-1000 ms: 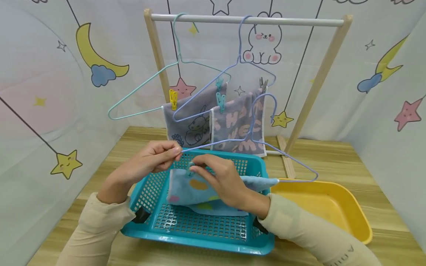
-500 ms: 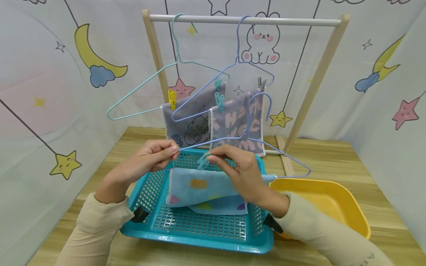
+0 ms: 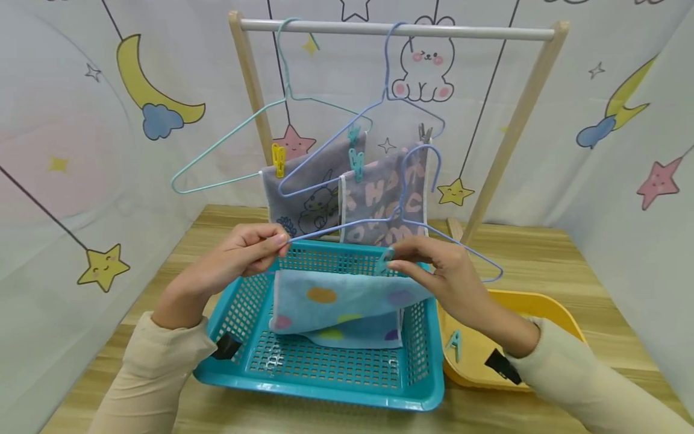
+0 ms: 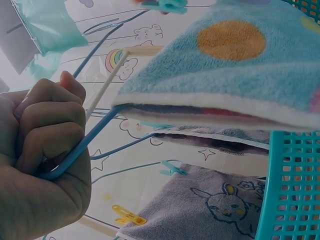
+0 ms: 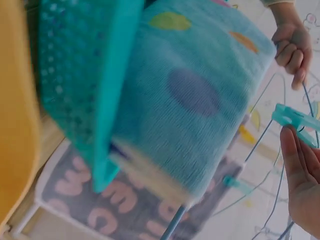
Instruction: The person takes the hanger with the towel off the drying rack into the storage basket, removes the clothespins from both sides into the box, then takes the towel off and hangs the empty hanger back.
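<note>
My left hand (image 3: 252, 248) grips the left corner of a periwinkle wire hanger (image 3: 347, 226), its fingers curled round the wire in the left wrist view. A light blue towel (image 3: 336, 301) with coloured spots is folded over the hanger's lower bar, above the teal basket (image 3: 320, 398). Between thumb and fingers, my right hand (image 3: 450, 271) pinches a teal clothespin (image 5: 292, 117), just over the towel's top edge and right of its middle. That clothespin's jaws are off the cloth in the right wrist view.
Behind stands a wooden rack with a metal rail (image 3: 477, 31). Two hangers on it carry a rabbit towel (image 3: 303, 205) and a lettered towel (image 3: 385, 199), both clipped. At right, a yellow tray (image 3: 558, 304) contains another teal clothespin (image 3: 454, 346).
My right hand has moved rightward along the towel's top edge with the clothespin, away from the towel's left end. The loose clothespin in the tray has come into view. My left hand keeps its grip.
</note>
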{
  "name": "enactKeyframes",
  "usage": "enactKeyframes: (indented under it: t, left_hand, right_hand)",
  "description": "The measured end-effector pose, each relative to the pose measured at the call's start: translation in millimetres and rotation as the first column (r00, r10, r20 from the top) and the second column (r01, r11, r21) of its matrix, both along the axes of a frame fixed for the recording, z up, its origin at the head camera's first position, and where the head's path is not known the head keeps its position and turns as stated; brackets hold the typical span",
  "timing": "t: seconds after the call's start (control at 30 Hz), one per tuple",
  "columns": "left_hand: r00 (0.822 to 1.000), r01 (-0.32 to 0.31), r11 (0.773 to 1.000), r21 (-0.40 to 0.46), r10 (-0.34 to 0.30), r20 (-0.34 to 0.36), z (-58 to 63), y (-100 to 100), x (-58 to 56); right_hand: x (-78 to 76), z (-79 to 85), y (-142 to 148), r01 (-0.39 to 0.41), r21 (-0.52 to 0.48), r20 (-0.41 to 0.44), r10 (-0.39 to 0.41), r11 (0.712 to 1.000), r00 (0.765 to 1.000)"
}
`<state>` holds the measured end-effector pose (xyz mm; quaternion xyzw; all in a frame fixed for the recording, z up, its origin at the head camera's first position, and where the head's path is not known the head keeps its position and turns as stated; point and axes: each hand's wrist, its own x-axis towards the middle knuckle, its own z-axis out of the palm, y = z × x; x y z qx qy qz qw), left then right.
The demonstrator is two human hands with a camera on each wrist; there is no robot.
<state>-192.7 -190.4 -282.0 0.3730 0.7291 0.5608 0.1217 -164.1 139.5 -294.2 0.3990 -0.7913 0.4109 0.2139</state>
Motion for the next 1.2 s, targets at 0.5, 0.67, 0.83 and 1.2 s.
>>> enactKeyframes:
  t: [0.5,0.67,0.83,1.2]
  left_hand:
    - [1.0,-0.005,1.0,-0.001,0.005,0.017,1.7,-1.8,-0.8]
    - [0.999,-0.008,1.0,0.006,0.008,0.031,0.5,-3.5,-0.6]
    - [0.999,-0.003,1.0,0.014,0.003,0.043,-0.3,-4.1,-1.2]
    - [0.999,-0.01,0.999,0.031,0.009,0.043,-1.0,-5.1,-3.1]
  right_hand:
    - [13.1,-18.7,84.5,-0.035,-0.034,0.015,0.036,0.999,0.999]
    - [13.6,-46.5,121.9,0.124,0.066,-0.075,-0.119,0.99,0.99]
    - [18.9,-58.4,132.6,0.222,0.09,-0.16,-0.206,0.971,0.965]
    - [8.0,-38.0,84.1,0.051,0.142,-0.239,-0.016,0.989,0.971]
